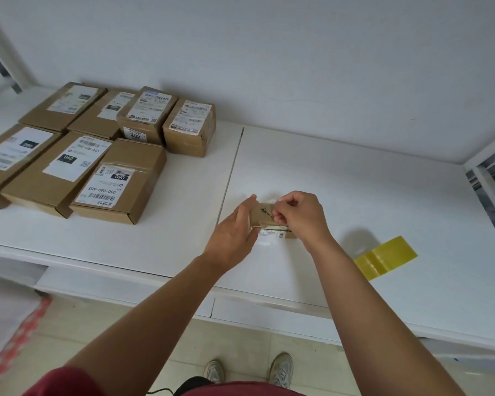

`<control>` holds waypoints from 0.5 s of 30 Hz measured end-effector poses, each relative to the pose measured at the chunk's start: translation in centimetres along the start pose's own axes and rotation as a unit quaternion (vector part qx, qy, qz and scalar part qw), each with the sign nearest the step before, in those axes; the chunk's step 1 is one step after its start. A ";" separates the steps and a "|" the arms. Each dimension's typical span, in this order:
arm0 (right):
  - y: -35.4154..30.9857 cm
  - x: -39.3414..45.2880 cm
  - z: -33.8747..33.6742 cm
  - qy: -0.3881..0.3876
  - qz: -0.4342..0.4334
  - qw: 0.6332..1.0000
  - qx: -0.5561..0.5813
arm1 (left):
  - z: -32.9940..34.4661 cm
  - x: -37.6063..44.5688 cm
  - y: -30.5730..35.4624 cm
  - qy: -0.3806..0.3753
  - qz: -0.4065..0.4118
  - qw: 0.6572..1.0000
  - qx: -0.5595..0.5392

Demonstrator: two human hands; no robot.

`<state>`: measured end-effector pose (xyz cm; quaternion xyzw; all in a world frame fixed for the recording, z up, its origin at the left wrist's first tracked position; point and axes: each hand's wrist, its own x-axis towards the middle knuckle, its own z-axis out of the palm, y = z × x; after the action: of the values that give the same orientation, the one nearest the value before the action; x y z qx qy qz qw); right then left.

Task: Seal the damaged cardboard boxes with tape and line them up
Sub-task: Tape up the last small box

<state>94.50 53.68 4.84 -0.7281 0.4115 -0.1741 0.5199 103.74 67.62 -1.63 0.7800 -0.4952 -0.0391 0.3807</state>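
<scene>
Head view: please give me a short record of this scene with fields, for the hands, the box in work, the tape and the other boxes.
left hand: holds the left end of the small cardboard box
right hand: fingers pinch at the top of the small cardboard box
small cardboard box: on the white table, between both hands
tape roll: yellow, lies on the table to the right of the hands, untouched
other boxes: seven with labels, grouped in two rows at the far left

Eight boxes in all — seven grouped (pixel 97 150) at the bench's (pixel 355 195) far left, one small box (pixel 265 217) between two hands. One yellow tape roll (pixel 386 257) — two shoes (pixel 280 370).
</scene>
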 end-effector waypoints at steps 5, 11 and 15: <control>-0.2 -0.4 0.4 0.016 -0.031 0.997 -0.069 | 0.1 0.1 -0.5 0.008 0.025 1.000 0.010; -0.2 -0.6 0.9 0.039 -0.037 0.993 -0.102 | 0.2 0.1 -0.4 0.009 0.047 0.998 0.028; -0.3 -0.5 1.0 0.041 -0.045 0.990 -0.127 | 0.0 0.0 -0.4 0.003 0.078 0.996 0.036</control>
<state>94.95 54.73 4.77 -0.7983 0.4182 -0.1731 0.3973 104.01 67.64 -1.88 0.7522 -0.5545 0.0106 0.3558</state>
